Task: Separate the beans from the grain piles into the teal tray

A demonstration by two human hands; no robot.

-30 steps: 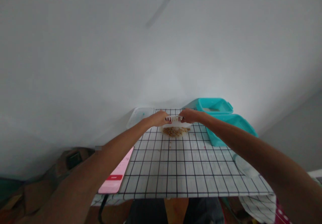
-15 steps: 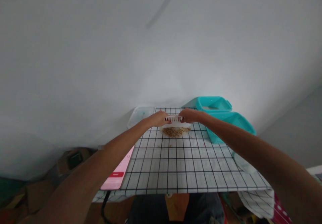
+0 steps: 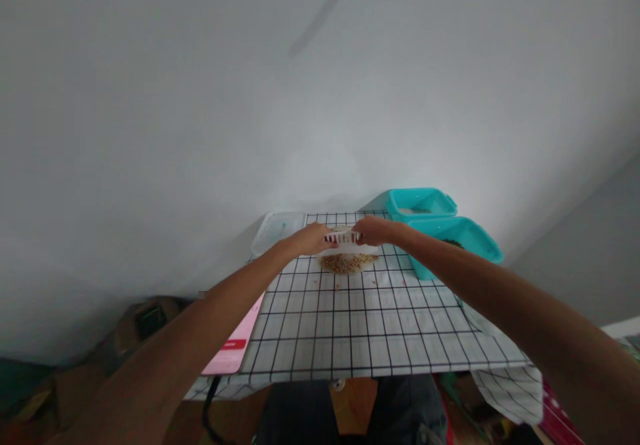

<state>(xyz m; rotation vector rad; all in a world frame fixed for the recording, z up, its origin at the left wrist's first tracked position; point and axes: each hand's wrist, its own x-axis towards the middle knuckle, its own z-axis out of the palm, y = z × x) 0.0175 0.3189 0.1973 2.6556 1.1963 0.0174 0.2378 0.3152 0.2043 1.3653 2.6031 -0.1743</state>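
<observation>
Both my hands grip a white slotted plastic basket (image 3: 344,237) from its two sides, near the far part of the table. My left hand (image 3: 314,238) is closed on its left rim, my right hand (image 3: 370,230) on its right rim. Just below and in front of the basket lies a heap of tan, mixed grains or seeds (image 3: 345,264), spread on the table. A few loose bits are scattered closer to me. The basket's contents are hidden, and I cannot tell whether its bottom touches the heap.
The table has a white cloth with a black grid (image 3: 325,328). Two turquoise bins (image 3: 475,238) stand at the right, the nearer holding something dark green. A clear lid (image 3: 278,231) lies back left. A pink board (image 3: 233,348) sits front left. A wall (image 3: 320,131) rises behind.
Both hands still hold the basket in nearly the same place. The view has shifted slightly, and dark green contents now show in the nearer turquoise bin.
</observation>
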